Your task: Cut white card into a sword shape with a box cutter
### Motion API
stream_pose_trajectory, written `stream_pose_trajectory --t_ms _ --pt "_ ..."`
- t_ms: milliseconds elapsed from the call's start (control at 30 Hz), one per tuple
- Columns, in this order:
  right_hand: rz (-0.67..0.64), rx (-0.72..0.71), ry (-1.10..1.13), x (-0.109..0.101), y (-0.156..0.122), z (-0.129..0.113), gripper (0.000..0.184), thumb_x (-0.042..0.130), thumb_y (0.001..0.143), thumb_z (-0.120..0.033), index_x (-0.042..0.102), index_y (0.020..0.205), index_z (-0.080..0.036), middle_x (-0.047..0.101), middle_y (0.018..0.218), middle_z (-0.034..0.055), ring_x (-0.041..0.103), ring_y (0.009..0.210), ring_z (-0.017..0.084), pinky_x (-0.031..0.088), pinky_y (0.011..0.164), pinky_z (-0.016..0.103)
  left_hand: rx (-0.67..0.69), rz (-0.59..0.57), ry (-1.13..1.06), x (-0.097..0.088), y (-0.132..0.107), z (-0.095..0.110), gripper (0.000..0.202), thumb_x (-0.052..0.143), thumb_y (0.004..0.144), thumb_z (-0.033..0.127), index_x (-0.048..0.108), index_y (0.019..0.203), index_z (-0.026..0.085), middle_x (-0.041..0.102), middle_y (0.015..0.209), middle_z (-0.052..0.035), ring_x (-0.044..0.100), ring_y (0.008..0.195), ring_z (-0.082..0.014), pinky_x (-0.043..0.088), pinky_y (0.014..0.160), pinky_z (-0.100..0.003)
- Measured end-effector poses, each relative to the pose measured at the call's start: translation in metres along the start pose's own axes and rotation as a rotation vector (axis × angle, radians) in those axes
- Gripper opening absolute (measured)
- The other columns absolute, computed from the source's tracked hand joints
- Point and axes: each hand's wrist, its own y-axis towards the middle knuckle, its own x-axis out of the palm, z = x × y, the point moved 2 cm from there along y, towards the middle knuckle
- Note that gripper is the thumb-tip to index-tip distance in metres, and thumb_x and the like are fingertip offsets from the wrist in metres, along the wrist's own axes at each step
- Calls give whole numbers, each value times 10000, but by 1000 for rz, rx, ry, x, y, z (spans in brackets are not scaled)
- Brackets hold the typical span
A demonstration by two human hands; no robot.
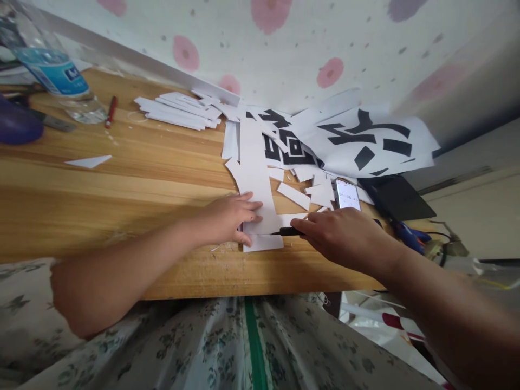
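Note:
My left hand (229, 218) lies flat with spread fingers on a long white paper strip (257, 179), pressing it onto the wooden table (122, 184). My right hand (345, 235) is closed round a thin black knife-like tool (286, 232), whose tip rests across the strip near its lower end. Below the tip the strip's end (263, 243) lies by the table's front edge.
White paper offcuts (312, 189) and sheets with large black characters (365, 141) pile at the right. A phone (348, 195) and a black pad (396, 197) lie beside them. Stacked strips (179, 111), a red pen (110, 111), a water bottle (52, 65) and a purple object (18, 124) sit at the left.

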Motion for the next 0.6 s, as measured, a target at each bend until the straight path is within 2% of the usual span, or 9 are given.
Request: stream_pose_trajectory --t_ms 167,367,600 --pt "-65 11 29 -5 5 4 175 477 903 -190 628 963 -254 720 810 17 648 639 187 149 490 274 13 1 -10 0 -1 -1 579 806 708 383 634 1242 243 456 1485 -65 266 1443 -312 286 1143 -434" --pt "-46 16 6 1 2 17 177 529 846 -157 649 935 -252 718 773 27 633 586 176 171 482 269 23 20 -53 2 -2 -2 517 806 706 377 668 1181 226 497 1451 -77 275 1436 -331 313 1127 -454" --pt "-28 42 15 13 -5 30 264 550 838 -158 679 1019 -301 738 794 24 646 609 178 190 492 281 18 52 -92 5 -2 -6 494 821 687 361 683 1139 217 533 1419 -78 275 1438 -316 300 1131 -458"
